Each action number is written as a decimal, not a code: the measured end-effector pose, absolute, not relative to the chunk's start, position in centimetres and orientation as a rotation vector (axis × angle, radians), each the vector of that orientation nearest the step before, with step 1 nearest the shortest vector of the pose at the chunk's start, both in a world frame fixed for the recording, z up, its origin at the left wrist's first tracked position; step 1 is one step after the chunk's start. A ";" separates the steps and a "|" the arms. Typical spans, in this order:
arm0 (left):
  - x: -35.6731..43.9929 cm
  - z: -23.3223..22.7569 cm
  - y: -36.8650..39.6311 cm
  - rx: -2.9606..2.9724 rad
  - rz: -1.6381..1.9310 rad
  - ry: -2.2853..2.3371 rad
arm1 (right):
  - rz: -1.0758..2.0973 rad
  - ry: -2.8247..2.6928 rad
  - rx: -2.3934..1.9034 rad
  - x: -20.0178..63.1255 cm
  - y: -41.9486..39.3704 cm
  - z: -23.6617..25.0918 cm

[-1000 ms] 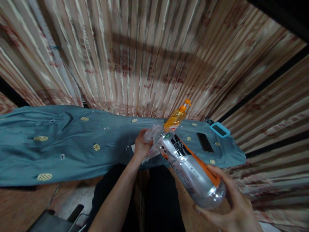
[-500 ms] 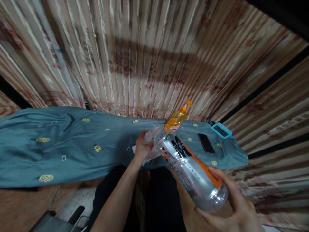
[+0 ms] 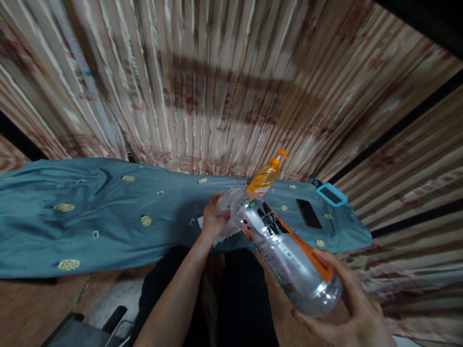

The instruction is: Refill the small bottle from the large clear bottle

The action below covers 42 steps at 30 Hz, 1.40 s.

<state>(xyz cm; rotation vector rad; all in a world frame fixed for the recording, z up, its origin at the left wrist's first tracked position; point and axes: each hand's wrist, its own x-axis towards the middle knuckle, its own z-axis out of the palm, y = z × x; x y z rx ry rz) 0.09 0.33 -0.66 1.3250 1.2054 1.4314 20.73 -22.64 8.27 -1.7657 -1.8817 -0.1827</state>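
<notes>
Clear ribbed plastic bottle (orange-banded label): right hand cupping base, left hand closed round neck.

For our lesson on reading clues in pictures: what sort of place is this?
Probably a room in a home: a curtain hangs behind a table under a blue cloth, where a pump bottle and a phone rest.

A home room: pleated patterned curtains hang behind a table draped in teal cloth.
</notes>
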 end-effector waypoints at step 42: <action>0.1 -0.7 0.3 1.270 1.436 1.167 | -0.249 -1.986 -1.684 22.0 -22.4 8.4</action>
